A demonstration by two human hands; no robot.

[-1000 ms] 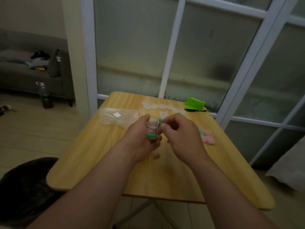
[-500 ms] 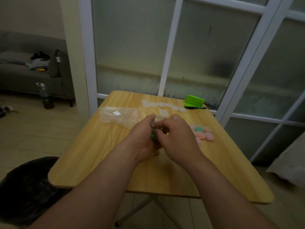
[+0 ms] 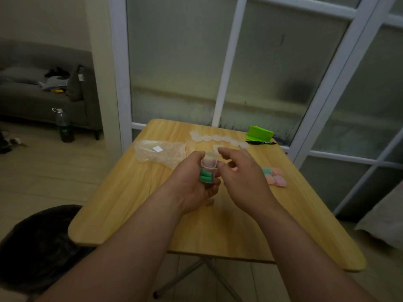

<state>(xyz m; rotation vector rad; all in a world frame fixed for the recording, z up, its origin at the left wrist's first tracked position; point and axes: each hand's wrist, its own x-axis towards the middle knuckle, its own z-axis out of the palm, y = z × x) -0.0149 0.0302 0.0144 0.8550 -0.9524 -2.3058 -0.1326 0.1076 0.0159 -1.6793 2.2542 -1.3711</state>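
Note:
My left hand point(image 3: 194, 184) grips a small clear plastic case point(image 3: 208, 168) above the middle of the wooden table point(image 3: 218, 227); green earplugs point(image 3: 206, 177) lie inside it. My right hand point(image 3: 242, 173) hovers just right of the case, fingers loosely curled, index tip close to the case's top edge, holding nothing I can make out. Filled pink and green cases point(image 3: 274, 177) lie on the table to the right. A row of empty clear cases point(image 3: 218, 138) sits near the far edge.
A clear zip bag point(image 3: 159, 152) lies at the table's left. A bright green box point(image 3: 259, 133) and a black pen point(image 3: 260, 142) sit at the far right corner. A glass door stands behind; a dark bin point(image 3: 37, 247) is at lower left.
My hands were pressed together on the case half a second ago. Now the right hand has drawn away to the right, and the left hand holds the case up alone.

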